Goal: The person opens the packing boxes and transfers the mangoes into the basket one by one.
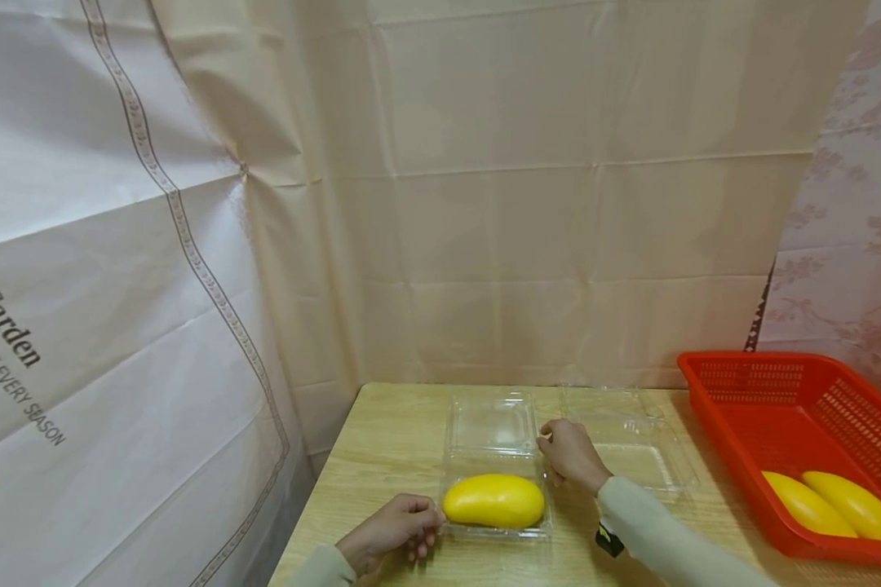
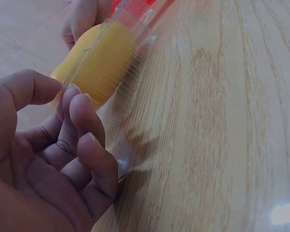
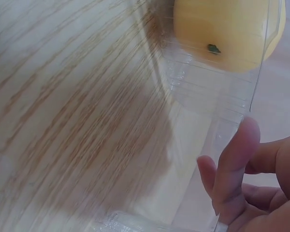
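A yellow mango (image 1: pixel 493 500) lies crosswise in the base of a clear plastic clamshell box (image 1: pixel 495 534). The box's lid (image 1: pixel 490 424) is folded back, away from the person. At the near left corner, the left hand (image 1: pixel 400 526) pinches the box rim between thumb and forefinger, its other fingers loosely bent in the left wrist view. Beside the hinge on the right, the right hand (image 1: pixel 571 453) holds the box edge with its fingertips. The right wrist view shows the mango's small green stem mark (image 3: pixel 213 49) through the clear wall.
Another clear clamshell box (image 1: pixel 635 465) stands opened behind the right forearm. To the right is a red plastic basket (image 1: pixel 734 456) with two yellow mangoes (image 1: pixel 807 504) inside. A beige cloth (image 1: pixel 484 228) hangs behind the wooden table (image 1: pixel 382 440), and a white printed cloth (image 1: pixel 117 342) hangs left.
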A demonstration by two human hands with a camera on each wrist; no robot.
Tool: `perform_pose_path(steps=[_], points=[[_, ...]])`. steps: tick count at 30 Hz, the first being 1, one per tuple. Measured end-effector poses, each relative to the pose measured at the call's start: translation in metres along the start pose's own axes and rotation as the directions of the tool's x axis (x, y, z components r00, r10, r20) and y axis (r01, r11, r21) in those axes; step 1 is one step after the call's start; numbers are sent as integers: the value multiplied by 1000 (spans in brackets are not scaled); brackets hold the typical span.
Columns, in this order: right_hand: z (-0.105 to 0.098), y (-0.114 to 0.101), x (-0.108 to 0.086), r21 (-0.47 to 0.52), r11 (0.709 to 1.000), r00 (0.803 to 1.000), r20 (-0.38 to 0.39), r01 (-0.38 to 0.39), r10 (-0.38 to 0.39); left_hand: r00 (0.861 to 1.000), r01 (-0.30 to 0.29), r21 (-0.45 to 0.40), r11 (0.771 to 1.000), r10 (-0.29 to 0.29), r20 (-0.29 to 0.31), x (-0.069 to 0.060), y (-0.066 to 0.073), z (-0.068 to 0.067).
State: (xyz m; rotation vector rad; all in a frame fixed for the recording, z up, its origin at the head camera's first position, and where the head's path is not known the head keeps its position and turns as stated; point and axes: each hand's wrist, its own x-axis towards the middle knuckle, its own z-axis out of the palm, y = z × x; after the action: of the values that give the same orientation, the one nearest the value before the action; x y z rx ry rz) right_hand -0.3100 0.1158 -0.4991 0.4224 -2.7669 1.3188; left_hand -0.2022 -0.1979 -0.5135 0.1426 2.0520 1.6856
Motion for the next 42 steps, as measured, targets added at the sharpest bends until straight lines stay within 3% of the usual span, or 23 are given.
perform_pose_path(steps=[15,24,31,42], points=[[2,-6,-1,-24,999,997,55,-45,47,999,-23,15,1000,23,26,0,-1,-2],[-1,-8,-1,-101,995,996,83,-11,19,998,-44,7,999,44,33,-2,-1,0],[-3,-9,-4,-81,994,993,88,-66,73,999,-34,-4,999,34,40,-5,1,-1],[-7,-9,-5,-31,999,997,59,-42,44,998,-32,-1,999,32,48,-7,3,-2]])
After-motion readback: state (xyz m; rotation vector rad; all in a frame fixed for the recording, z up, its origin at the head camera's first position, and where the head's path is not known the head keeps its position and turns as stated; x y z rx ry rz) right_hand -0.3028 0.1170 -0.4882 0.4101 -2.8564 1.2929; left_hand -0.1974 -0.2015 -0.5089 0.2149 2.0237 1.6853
